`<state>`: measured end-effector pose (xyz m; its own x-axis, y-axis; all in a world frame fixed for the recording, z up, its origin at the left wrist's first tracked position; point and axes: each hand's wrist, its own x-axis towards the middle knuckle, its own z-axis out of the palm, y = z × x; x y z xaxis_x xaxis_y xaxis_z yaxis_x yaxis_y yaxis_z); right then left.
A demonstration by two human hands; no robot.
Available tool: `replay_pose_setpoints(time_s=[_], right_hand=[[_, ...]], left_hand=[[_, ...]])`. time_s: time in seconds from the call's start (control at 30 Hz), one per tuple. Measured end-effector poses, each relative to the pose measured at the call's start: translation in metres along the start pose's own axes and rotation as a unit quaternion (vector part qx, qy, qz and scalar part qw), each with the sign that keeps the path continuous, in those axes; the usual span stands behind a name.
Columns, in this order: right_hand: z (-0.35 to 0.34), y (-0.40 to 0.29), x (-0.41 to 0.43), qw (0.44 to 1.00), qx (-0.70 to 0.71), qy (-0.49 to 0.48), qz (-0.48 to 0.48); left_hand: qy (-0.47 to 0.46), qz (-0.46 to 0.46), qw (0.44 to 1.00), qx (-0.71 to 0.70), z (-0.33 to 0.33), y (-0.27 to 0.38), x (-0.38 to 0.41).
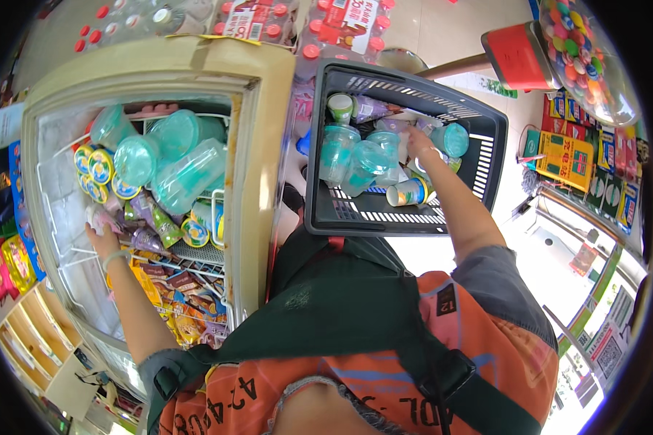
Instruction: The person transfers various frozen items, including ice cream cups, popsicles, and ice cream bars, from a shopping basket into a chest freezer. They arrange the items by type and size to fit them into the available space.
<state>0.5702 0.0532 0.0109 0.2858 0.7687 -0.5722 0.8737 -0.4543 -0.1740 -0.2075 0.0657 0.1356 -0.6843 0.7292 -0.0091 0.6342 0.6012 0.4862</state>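
Observation:
My left hand is inside an open chest freezer, its fingers around a pale pink wrapped ice cream cone. Close by lie purple and green wrapped cones, with yellow-lidded ice cream cups just above. Large clear teal plastic cups fill the freezer's upper part. My right hand reaches into a dark grey plastic basket, among wrapped cones and teal cups. Its fingertips are partly hidden, so a grip is unclear. A printed paper cup lies tilted below my right wrist.
White wire racks divide the freezer; several bagged ice creams lie in its near part. Shrink-wrapped bottle packs stand beyond the freezer and basket. A gumball machine and a shelf of packaged goods are at the right.

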Motion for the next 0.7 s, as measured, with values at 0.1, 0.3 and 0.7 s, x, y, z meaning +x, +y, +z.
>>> replay_pose_setpoints(time_s=[0.1,0.3,0.7], right_hand=[[-0.003,-0.025,0.011,0.986,-0.155,-0.006,-0.059],[0.009,-0.019,0.047,0.958,-0.270,-0.028,-0.096],[0.033,-0.001,0.050,0.986,-0.137,-0.083,-0.040]], left_hand=[[-0.052,0.067,0.987,-0.138,-0.022,0.092,-0.068],[-0.130,0.143,0.955,-0.227,-0.029,0.202,-0.168],[-0.440,0.260,0.803,-0.306,0.031,0.325,-0.293]])
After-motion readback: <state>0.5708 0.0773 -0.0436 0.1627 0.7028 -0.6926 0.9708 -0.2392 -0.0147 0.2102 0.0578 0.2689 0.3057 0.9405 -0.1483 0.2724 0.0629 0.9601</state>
